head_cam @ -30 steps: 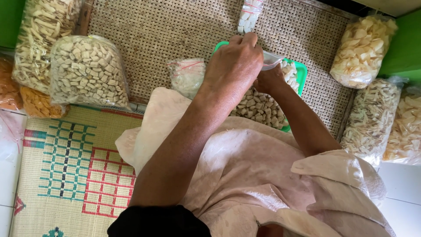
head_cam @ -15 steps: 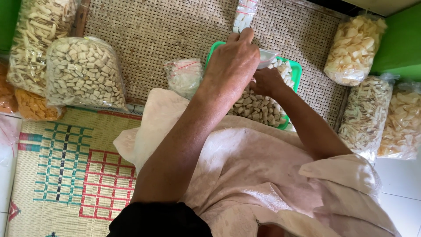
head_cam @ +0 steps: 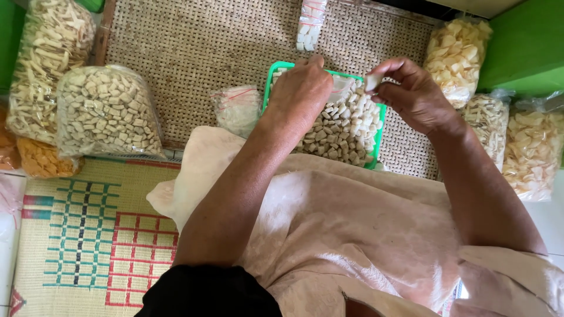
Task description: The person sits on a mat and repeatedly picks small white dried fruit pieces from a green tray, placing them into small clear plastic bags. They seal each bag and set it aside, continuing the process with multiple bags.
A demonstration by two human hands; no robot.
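A green tray (head_cam: 379, 140) full of small pale square crackers rests against my lap on the woven mat. My left hand (head_cam: 301, 93) lies palm down over the tray, fingers curled on the edge of a small clear plastic bag (head_cam: 342, 93). My right hand (head_cam: 412, 93) is raised over the tray's right side and pinches the bag's other end, a white bit between thumb and fingers. The bag stretches between both hands.
A filled small packet (head_cam: 237, 109) lies left of the tray, another (head_cam: 310, 22) beyond it. Big clear bags of crackers stand at left (head_cam: 107, 111), far left (head_cam: 47, 53) and right (head_cam: 458, 53), (head_cam: 533, 150). A patterned mat (head_cam: 88, 240) lies near left.
My right hand came out from under my left and moved right. Both hands now sit apart over the tray, with the bag pulled between them.
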